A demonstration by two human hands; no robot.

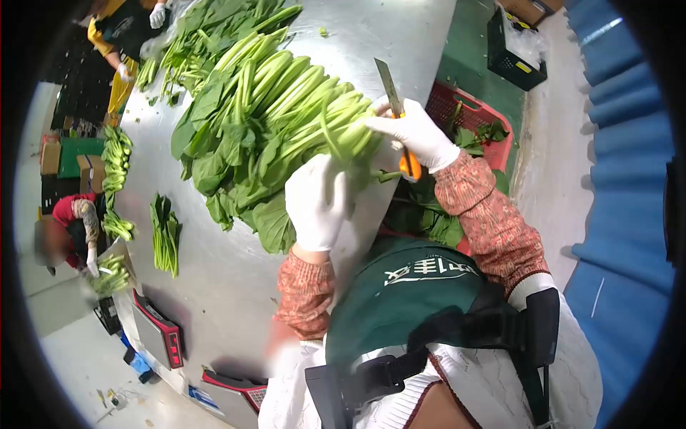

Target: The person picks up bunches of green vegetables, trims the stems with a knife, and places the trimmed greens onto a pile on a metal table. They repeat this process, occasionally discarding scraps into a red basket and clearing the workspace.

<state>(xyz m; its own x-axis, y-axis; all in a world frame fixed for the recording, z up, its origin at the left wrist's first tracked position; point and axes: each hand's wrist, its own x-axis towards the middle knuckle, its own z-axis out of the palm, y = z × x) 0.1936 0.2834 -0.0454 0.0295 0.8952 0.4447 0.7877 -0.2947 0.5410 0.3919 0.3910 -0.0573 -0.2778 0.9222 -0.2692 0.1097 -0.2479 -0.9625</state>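
Observation:
My right hand (pixel 414 132), in a white glove, is closed around a knife (pixel 386 80). Its blade points up and away, and its orange handle shows below the fingers. At the cut ends of a big pile of leafy greens (pixel 286 100), the thumb of that hand is close to the pale stems. My left hand (pixel 314 200), also gloved in white, has its fingers curled at a green vegetable stalk (pixel 346 146) on the near side of the pile. The stalk is slightly blurred, and the fingertips are partly hidden.
Leaves lie in a red crate (pixel 500 154) below the metal table's (pixel 221 300) right edge. A small bunch (pixel 165 236) and red-edged scales (pixel 158 329) are on the left. Two co-workers (pixel 71 222) (pixel 128 28) stand across the table. A black crate (pixel 514 57) stands on the floor.

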